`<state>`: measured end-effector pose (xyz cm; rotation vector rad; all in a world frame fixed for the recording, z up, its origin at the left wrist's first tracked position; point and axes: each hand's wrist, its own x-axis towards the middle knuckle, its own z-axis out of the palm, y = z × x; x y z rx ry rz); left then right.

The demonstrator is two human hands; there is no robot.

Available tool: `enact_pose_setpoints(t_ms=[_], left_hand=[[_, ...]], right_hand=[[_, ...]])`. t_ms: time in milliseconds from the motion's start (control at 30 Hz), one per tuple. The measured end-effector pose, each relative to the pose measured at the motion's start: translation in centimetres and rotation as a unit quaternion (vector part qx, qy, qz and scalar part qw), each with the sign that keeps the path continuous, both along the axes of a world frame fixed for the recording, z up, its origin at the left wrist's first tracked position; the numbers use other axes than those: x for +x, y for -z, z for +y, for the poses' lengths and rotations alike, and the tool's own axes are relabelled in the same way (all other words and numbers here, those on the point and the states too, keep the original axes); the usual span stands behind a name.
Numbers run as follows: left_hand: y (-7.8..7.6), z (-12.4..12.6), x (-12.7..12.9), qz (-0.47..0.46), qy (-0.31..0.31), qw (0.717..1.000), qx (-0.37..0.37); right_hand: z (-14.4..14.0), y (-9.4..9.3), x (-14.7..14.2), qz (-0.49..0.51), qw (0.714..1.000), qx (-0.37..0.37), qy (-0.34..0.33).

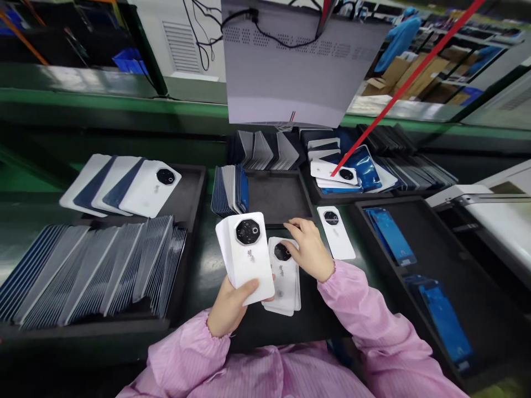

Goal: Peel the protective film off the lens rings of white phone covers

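Observation:
My left hand (230, 304) grips a small fanned stack of white phone back covers (253, 265), thumb across the lower front. The top one shows a dark octagonal camera panel and small dark markings. Below and to the right, another stack of white phone back covers (285, 287) lies on the dark bench, partly hidden by the held ones. My right hand (309, 249) hovers over the upper end of that stack, thumb and fingers apart with nothing visible between them. One single white back cover (341, 237) lies flat just right of my right hand.
On the left, a dark tray (188, 190) bears white covers, with rows of thin grey panels (103, 271) nearer. A black tray (282, 193) with upright panels stands ahead. The right tray (435, 276) holds blue-filmed pieces (394, 235). A red strip (398, 97) slants across the upper right.

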<state>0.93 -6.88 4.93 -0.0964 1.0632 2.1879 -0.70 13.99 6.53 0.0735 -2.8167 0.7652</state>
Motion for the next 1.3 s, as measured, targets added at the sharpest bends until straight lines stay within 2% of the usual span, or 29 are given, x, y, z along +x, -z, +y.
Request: enact_pose_setpoints(t_ms=[100,233,533,833,933,1000,1067,1133,1200,1300], left_hand=[[0.2,0.2,0.2,0.013,0.022,1.000,-0.008],[0.8,0.4,0.5,0.047,0.036,0.998,-0.024],[1.9,0.4,0.7,0.085,0.035,0.994,-0.056],[1.9,0.4,0.8,0.098,0.047,0.990,-0.084],[1.6,0.6,0.7,0.073,0.042,0.994,-0.073],[1.3,0.7,0.5,0.038,0.039,0.997,-0.050],[1.0,0.7,0.3,0.003,0.036,0.999,-0.030],[0.8,0.7,0.1,-0.021,0.032,0.999,-0.021],[0.7,0.6,0.0,-0.031,0.016,0.999,-0.005],[0.5,0.5,-0.1,-0.035,-0.003,0.999,0.021]], right_hand=[[-1.1,-2.9,-0.9,0.077,0.993,-0.054,-0.065],[-2.4,-5.2,-2.5,0.066,0.989,-0.084,-0.102],[-2.3,-5.1,-3.4,0.047,0.981,-0.156,-0.104],[-1.6,-5.1,-3.7,0.017,0.977,-0.171,-0.125],[-2.0,-5.0,-3.5,0.053,0.983,-0.126,-0.120],[-2.7,-5.0,-2.9,0.104,0.986,-0.043,-0.125],[-3.5,-5.3,-1.8,0.116,0.973,0.057,-0.192],[-4.1,-5.9,-0.5,0.084,0.946,0.118,-0.291],[-4.4,-6.8,0.9,0.045,0.918,0.117,-0.375],[-4.1,-8.3,2.5,0.007,0.898,0.063,-0.435]])
